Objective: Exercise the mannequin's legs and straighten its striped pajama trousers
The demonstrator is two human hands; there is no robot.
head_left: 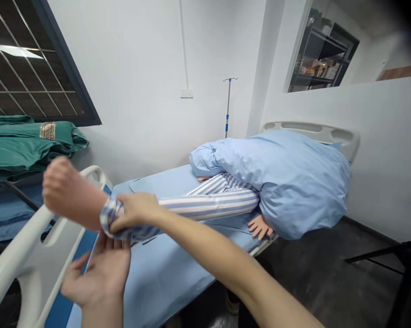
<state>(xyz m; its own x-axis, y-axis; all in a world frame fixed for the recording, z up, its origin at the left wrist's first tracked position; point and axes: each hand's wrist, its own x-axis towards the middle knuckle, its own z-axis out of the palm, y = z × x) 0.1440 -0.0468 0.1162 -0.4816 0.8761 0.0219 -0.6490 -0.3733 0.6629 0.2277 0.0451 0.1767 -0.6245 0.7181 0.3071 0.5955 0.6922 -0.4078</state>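
Observation:
A manikin's bare foot (72,193) is raised off the bed at the left, its ankle coming out of a striped trouser leg (205,206) with a bunched cuff. My right hand (135,210) is wrapped over the lower leg at that cuff. Below it, my left hand (101,273) is palm up with fingers stretched, the tips under the cuff; whether they touch it is hidden. The other striped leg lies bent behind. A manikin hand (260,227) rests on the bed's near edge. A blue quilt (276,177) is heaped over the upper body.
The white footboard (63,232) stands close at the left, the headboard (314,130) at the far right. An IV pole (228,107) rises behind the bed. Green bedding (27,146) lies on another bed. A black tripod leg (379,253) stands at the right.

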